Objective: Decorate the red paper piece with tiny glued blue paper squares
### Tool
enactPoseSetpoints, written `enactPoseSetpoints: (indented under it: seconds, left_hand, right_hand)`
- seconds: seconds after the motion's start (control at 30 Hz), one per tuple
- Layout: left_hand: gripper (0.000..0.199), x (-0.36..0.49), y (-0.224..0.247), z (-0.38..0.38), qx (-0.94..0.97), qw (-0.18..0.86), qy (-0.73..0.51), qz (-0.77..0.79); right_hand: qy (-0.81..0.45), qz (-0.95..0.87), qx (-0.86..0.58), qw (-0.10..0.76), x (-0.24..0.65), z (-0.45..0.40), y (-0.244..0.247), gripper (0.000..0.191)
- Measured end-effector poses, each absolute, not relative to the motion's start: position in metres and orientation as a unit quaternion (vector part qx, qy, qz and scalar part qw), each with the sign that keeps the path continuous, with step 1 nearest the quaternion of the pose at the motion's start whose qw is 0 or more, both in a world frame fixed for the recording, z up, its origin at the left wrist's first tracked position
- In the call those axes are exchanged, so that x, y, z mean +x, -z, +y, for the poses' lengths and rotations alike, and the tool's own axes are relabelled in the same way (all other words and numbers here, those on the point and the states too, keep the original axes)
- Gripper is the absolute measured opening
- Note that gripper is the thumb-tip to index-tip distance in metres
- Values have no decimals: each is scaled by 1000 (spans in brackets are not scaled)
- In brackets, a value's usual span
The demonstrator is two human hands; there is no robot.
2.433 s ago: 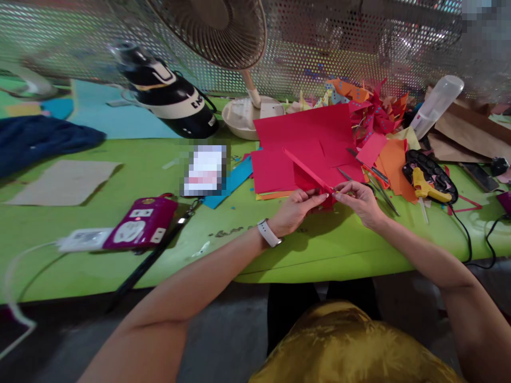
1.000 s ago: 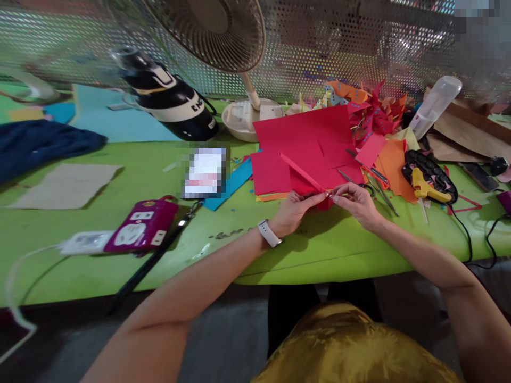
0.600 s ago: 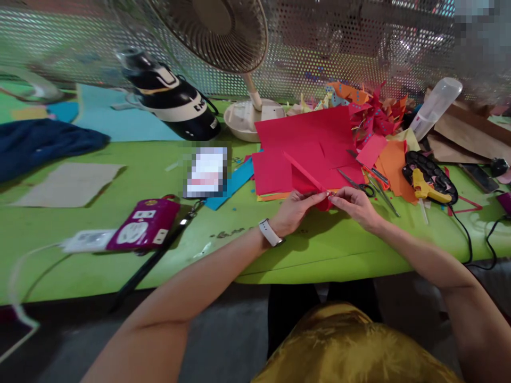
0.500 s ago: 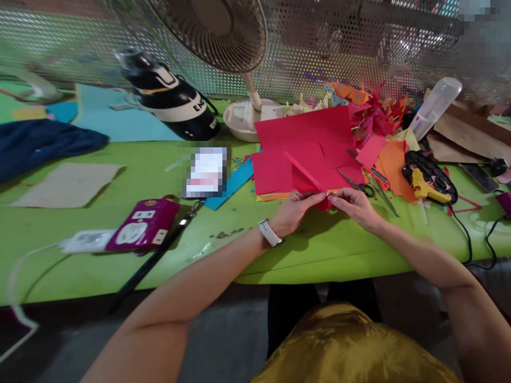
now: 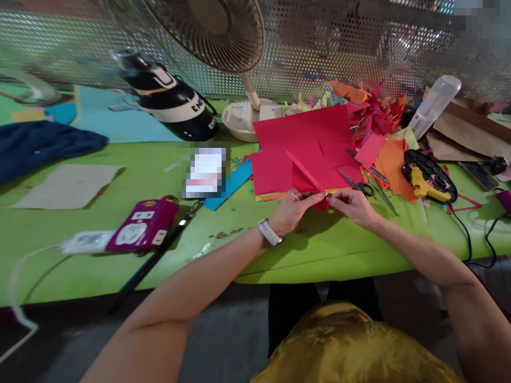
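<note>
A narrow red paper strip (image 5: 304,169) slants up and left from my fingertips, over a stack of red sheets (image 5: 275,170). My left hand (image 5: 294,210), with a pale watch at the wrist, pinches the strip's lower end. My right hand (image 5: 353,206) meets it from the right, thumb and fingers closed on the same folded red end. The small folds between the fingertips are partly hidden. Black-handled scissors (image 5: 365,188) lie just beyond my right hand, beside tweezers (image 5: 385,198).
Folded paper pieces (image 5: 375,114) pile up behind the red sheets. A yellow glue gun (image 5: 429,189) rests on a black tray at the right, its cord trailing off the edge. A fan (image 5: 255,114) and black bottle (image 5: 179,109) stand behind; a purple power strip (image 5: 141,226) lies left.
The view has shifted very slightly. Both hands stay at the same spot, with the red strip still between their fingertips.
</note>
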State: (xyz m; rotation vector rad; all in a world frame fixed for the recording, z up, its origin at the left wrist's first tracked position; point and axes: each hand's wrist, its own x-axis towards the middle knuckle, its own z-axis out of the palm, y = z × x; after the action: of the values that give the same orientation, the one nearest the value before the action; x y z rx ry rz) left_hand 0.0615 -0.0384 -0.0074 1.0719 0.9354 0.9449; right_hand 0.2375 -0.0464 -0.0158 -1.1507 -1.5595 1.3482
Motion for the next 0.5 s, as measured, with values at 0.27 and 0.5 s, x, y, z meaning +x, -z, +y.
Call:
enactPoseSetpoints:
  seconds: [0.27, 0.5]
  left_hand:
    - [20, 62, 9, -37, 450, 670, -430, 405]
    - [19, 62, 13, -36, 439, 673, -446, 394]
  right_hand:
    - [-557, -578, -457, 384, 237, -48, 12, 43]
    - [-577, -573, -459, 359, 234, -49, 13, 41]
